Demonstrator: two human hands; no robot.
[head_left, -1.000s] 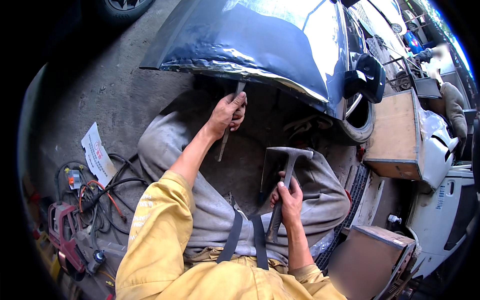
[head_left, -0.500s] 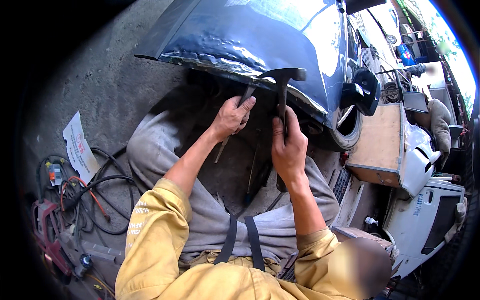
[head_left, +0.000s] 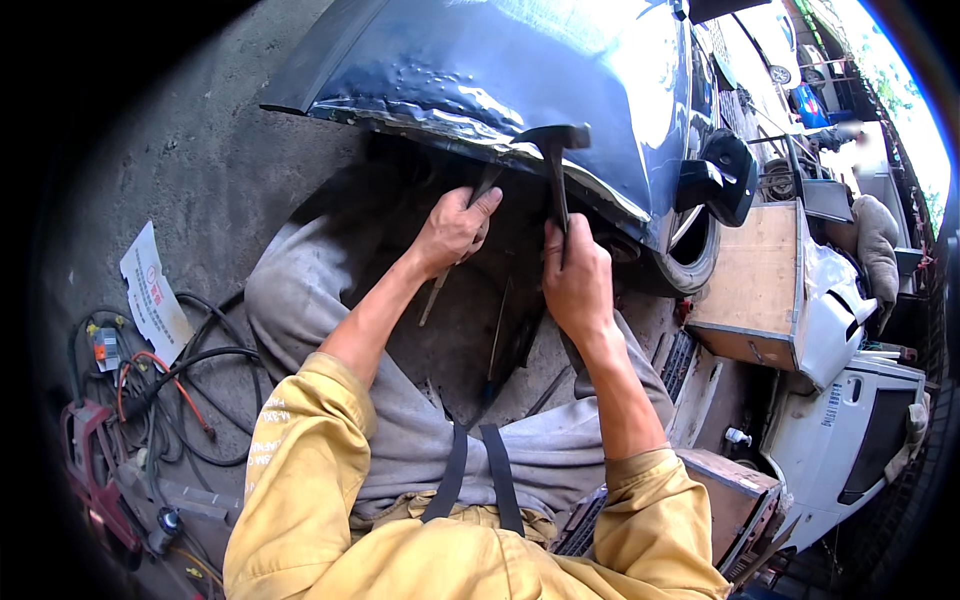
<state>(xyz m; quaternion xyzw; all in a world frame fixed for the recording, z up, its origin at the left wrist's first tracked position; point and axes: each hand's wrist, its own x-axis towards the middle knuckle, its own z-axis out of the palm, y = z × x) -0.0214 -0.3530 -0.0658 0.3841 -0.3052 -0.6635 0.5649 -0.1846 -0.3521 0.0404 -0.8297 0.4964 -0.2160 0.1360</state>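
A dark blue car body panel (head_left: 560,85) spans the upper middle, dented and rippled along its crumpled near edge. My left hand (head_left: 450,235) is closed around a narrow flat metal bar (head_left: 432,300), held slanted. The bar's upper end reaches up to the underside of that edge, where its tip is hidden. My right hand (head_left: 578,280) grips the handle of a hammer (head_left: 557,180). The hammer's head, with one long tapered end pointing left, is slightly blurred and overlaps the panel's edge; whether it touches the panel I cannot tell.
Black and orange cables (head_left: 190,390) lie coiled on the concrete at left, beside a white printed sheet (head_left: 152,290) and a dark red tool frame (head_left: 95,470). A car tyre (head_left: 692,265), wooden box (head_left: 745,285) and white car door (head_left: 850,430) stand at right. My bent legs flank the work.
The hammer has swung a little left and upward with my right hand, and that forearm has straightened. My left hand keeps its hold on the bar. The whole view has shifted slightly.
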